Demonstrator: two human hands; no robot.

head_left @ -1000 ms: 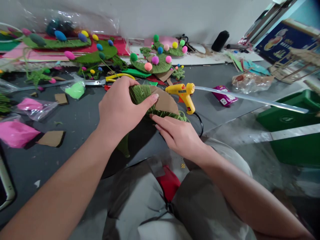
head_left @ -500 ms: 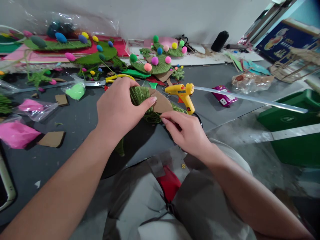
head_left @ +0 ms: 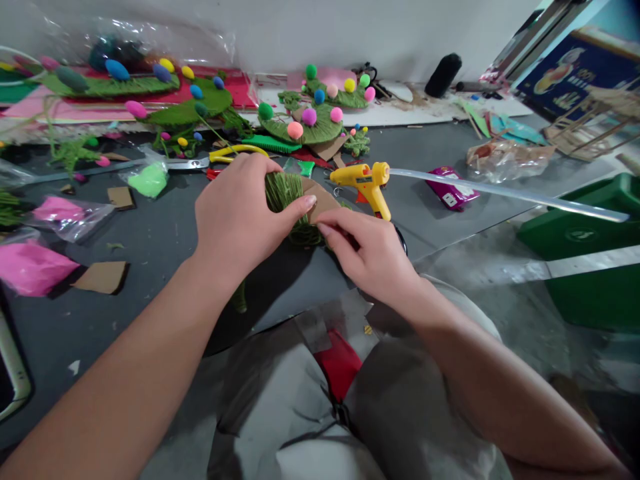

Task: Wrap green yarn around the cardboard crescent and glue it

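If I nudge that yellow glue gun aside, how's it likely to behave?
The glue gun probably won't roll: it appears to lie on its side, handle splayed out. It may pivot rather than slide straight, since the long clear glue stick juts from its rear. That slender stick will likely flex or wobble.

Table (head_left: 160, 233) (grey) — glue gun (head_left: 367, 183), cardboard scrap (head_left: 101, 277).

Wall: plain, pale grey (head_left: 310, 33), at rear. Table: dk. grey, flat-topped (head_left: 165, 233), w/ shadow nr. front edge. Floor: grey, smudged (head_left: 475, 257), to R. Bin: green, boxy, prob. plastic (head_left: 585, 293) (white bar (head_left: 600, 261) across it, blurred). Carton: dk. blue, printed (head_left: 575, 77), upper R, nr. lt. blue surface (head_left: 613, 30). Light: cool, soft.
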